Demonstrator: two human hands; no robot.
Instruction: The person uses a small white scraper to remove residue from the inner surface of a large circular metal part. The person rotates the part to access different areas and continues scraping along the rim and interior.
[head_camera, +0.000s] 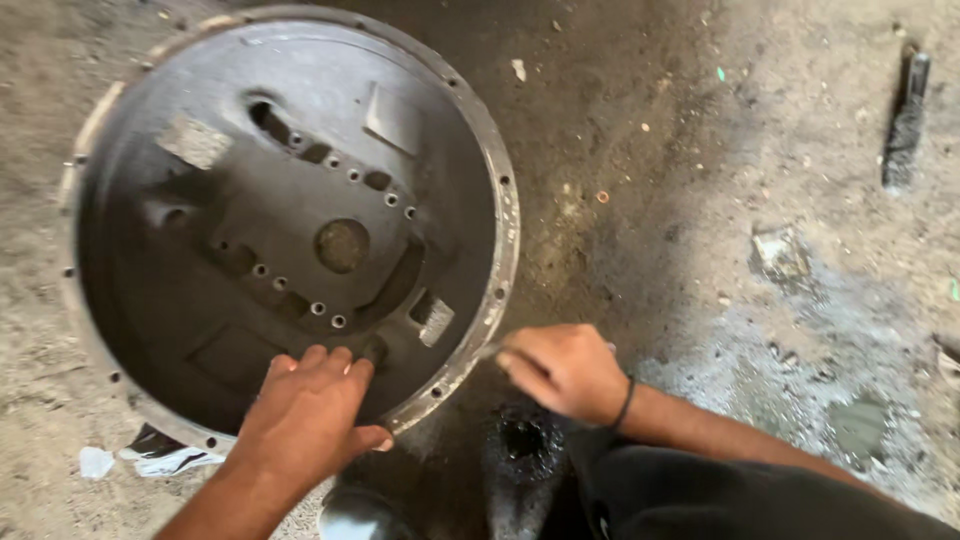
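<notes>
A large round dark metal housing (200, 290) lies open side up on the dirt floor, with a bolt-hole rim (505, 210) and a raised inner plate with several holes. My left hand (305, 420) rests on its near rim, fingers reaching inside the bowl and thumb outside. My right hand (562, 368) sits just right of the rim, fingers curled around a thin pale object I can barely see, perhaps a small tool. A dark band circles that wrist.
The oily dirt floor has a small dark hole (522, 438) below my right hand. A long dark tool (905, 120) lies at the far right. White scraps (150, 460) lie at the lower left. A pale round object (355, 515) sits at the bottom edge.
</notes>
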